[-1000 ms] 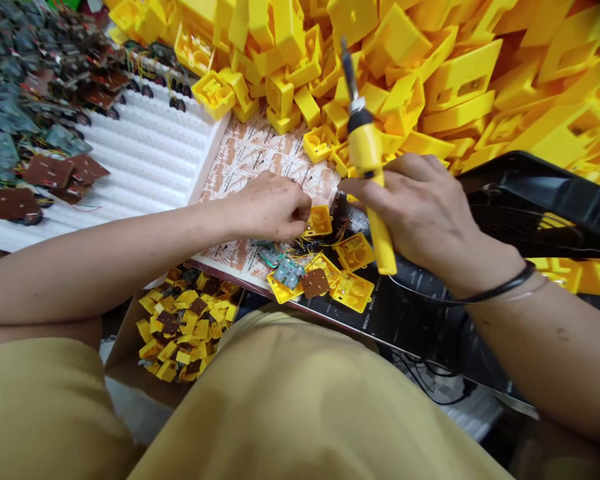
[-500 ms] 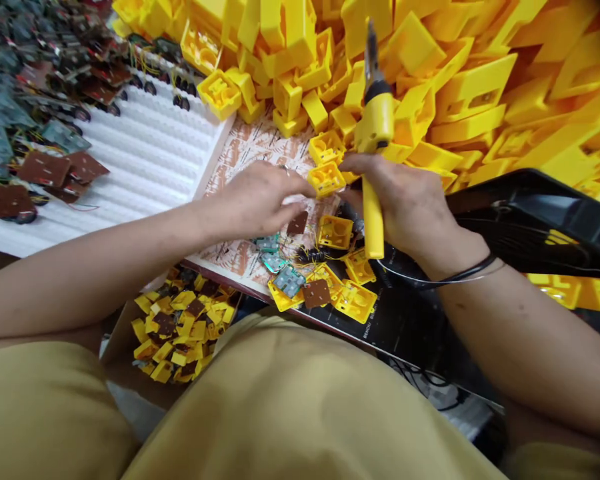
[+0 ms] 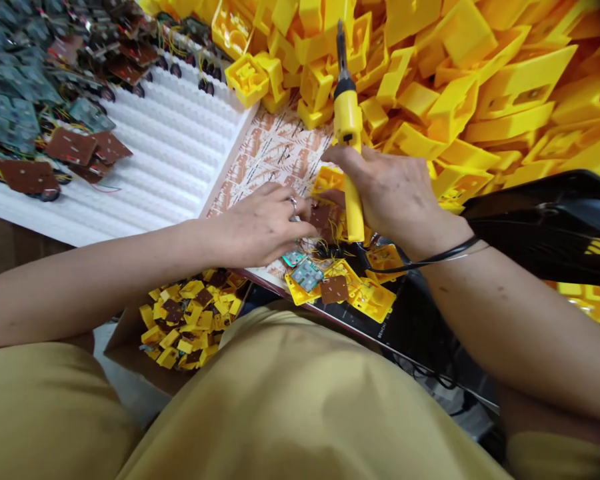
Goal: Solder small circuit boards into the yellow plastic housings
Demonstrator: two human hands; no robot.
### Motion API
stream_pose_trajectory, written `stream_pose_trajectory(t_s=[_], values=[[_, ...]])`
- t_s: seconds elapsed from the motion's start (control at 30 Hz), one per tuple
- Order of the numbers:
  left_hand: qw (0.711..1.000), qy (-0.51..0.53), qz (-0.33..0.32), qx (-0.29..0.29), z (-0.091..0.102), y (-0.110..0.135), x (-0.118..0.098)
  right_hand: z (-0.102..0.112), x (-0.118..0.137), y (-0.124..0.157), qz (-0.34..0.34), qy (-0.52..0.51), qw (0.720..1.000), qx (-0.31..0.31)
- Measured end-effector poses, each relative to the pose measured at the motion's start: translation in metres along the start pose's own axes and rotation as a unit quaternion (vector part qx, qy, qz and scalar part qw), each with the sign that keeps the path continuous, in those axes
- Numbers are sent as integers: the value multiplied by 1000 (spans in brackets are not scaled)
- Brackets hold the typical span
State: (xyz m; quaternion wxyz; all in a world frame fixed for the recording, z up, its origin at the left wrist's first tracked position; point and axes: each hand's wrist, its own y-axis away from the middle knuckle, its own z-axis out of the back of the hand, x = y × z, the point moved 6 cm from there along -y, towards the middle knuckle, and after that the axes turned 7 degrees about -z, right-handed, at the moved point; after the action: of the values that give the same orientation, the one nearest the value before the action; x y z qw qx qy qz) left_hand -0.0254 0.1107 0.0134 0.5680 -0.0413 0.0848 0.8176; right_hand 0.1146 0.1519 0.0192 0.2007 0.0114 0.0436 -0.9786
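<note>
My right hand (image 3: 393,190) is wrapped round the handle of a yellow soldering iron (image 3: 349,120), its metal tip pointing up and away. My left hand (image 3: 263,223), with a ring on one finger, has thumb and fingers closing at the edge of a brown circuit board (image 3: 321,219). Behind that board a yellow plastic case (image 3: 330,179) is partly hidden by my right fingers. Nearer to me lie a green circuit board (image 3: 307,275), another brown circuit board (image 3: 334,289) and open yellow cases (image 3: 375,301), with thin wires among them.
A large heap of yellow cases (image 3: 510,87) fills the back right. Wired circuit boards (image 3: 15,100) are piled on a white ridged sheet (image 3: 165,147) at left. A box of yellow parts (image 3: 193,320) stands below the table edge. A black object (image 3: 545,220) sits at right.
My left hand has come away from the yellow case and moved to the brown circuit board. My right hand still grips the soldering iron, now more upright. The view has shifted slightly.
</note>
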Motion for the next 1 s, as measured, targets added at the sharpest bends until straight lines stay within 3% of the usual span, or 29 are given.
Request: stream_pose_trajectory(t_s=[0.17,0.23,0.37,0.47,0.6,0.73,0.87,1.0], values=[[997,-76,-2,-7,-6,-10,-11,-5,8,-5,47,-99,994,20],[997,-67,30,4,-2,-10,-9,-11,9,-4,57,-119,991,29],[992,0,118,50,9,-5,2,-11,-1,-2,-4,-79,997,-11],[984,38,168,49,12,-1,15,-7,-3,-1,35,-108,993,-45],[993,66,90,23,10,-3,16,-10,1,-1,140,-181,973,-32],[996,71,37,42,2,-9,10,-18,0,-1,107,-142,984,-21],[991,98,89,19,1,-12,19,-17,1,14,92,-89,991,-40],[951,265,154,-46,6,-10,32,-11,-5,35,107,-107,987,-55]])
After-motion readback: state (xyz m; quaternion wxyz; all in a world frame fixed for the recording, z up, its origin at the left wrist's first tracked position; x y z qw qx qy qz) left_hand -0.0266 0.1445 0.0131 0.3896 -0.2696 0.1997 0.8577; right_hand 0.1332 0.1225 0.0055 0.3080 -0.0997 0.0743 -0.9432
